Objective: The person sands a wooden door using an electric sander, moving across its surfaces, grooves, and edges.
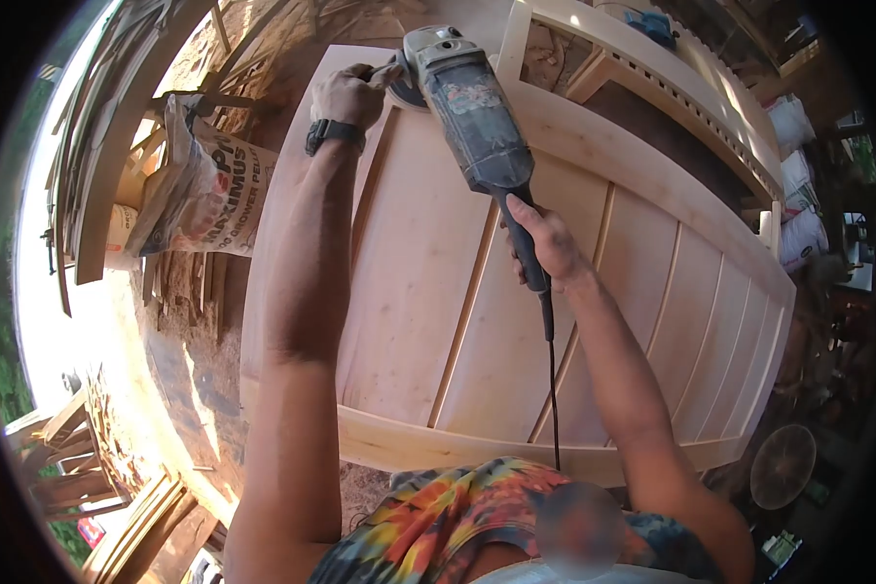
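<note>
A grey and black power tool (472,117) with a round disc (408,93) lies over the upper left corner of a panelled wooden door (419,243). My left hand (348,97), with a black watch on its wrist, is closed round the side handle near the tool's head. Wrapped round the rear grip is my right hand (545,238). A black cord (554,409) runs from that grip down toward my body. The disc's underside is hidden; its visible edge is at the door's frame.
Stacked wood strips (131,127) and a printed sack (214,185) stand to the left. Beyond the door is a slotted wooden frame (672,97). White sacks (800,209) and a round fan (784,467) are at the right. Loose boards (146,526) lie lower left.
</note>
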Tool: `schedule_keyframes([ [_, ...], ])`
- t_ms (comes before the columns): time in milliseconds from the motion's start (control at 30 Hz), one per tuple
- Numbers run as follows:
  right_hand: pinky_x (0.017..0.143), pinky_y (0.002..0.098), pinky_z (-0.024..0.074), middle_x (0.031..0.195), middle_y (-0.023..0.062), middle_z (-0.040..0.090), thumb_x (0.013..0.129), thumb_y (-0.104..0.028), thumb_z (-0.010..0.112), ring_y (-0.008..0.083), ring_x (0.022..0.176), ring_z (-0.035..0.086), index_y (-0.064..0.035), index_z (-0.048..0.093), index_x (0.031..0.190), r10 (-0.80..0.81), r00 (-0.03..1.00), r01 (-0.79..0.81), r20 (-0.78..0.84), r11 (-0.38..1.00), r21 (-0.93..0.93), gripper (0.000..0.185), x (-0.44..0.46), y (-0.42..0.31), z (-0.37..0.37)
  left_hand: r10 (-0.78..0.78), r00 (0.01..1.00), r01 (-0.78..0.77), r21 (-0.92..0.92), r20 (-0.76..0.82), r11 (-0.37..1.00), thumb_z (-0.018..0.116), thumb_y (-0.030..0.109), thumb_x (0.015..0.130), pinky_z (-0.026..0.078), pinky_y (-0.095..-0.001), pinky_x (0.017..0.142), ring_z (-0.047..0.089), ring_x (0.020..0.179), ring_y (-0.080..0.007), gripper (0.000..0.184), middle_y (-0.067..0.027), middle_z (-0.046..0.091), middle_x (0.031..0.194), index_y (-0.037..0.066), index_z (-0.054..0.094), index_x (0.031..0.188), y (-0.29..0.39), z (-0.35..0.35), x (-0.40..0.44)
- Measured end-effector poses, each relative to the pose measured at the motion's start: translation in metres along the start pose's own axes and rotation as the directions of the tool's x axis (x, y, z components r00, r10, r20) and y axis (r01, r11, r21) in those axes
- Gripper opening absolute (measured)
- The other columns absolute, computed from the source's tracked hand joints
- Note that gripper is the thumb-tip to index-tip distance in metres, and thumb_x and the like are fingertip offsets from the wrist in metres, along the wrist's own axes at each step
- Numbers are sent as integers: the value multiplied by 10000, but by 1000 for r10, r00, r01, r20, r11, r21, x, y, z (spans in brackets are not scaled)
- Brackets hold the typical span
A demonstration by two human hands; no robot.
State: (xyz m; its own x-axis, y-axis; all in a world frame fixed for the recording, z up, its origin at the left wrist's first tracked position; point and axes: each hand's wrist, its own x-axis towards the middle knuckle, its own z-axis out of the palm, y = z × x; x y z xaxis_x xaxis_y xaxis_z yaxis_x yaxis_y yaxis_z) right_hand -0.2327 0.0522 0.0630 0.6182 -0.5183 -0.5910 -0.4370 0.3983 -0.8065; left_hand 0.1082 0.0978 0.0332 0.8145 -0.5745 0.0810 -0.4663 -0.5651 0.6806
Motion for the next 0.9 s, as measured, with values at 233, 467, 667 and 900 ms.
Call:
schedule_keyframes([
  [233,399,314,495,644,24,541,933,-670,689,137,466,582,-55,603,911,24,987,-9,157,995,-97,622,45,-22,58,-91,996,91,60,-4,994,711,610,945,547,-390,917,746,1045,-266,522,-137,798,1106,148,821,1163,-84,-60,25],
  [467,402,341,501,664,43,547,904,-695,681,162,488,601,-9,642,923,-4,986,29,165,989,-148,688,39,-28,75,-74,992,84,97,-103,992,710,632,923,554,-405,909,751,1020,-298,522,-143,799,1059,169,825,1136,-117,-61,29],
  [667,400,314,503,673,33,531,943,-684,649,139,472,588,26,652,1045,15,1000,-14,12,997,-73,718,-27,13,23,151,986,-146,70,-76,987,738,546,924,579,-437,858,757,936,-365,410,-146,793,970,171,833,1063,-36,-4,-13],
  [900,408,286,495,663,10,517,981,-631,641,121,463,571,-24,604,970,-5,991,14,-135,998,68,609,-113,63,-63,384,914,-382,43,-133,923,769,467,910,479,-432,914,697,988,-272,320,-58,792,982,159,820,977,75,87,-93],
])
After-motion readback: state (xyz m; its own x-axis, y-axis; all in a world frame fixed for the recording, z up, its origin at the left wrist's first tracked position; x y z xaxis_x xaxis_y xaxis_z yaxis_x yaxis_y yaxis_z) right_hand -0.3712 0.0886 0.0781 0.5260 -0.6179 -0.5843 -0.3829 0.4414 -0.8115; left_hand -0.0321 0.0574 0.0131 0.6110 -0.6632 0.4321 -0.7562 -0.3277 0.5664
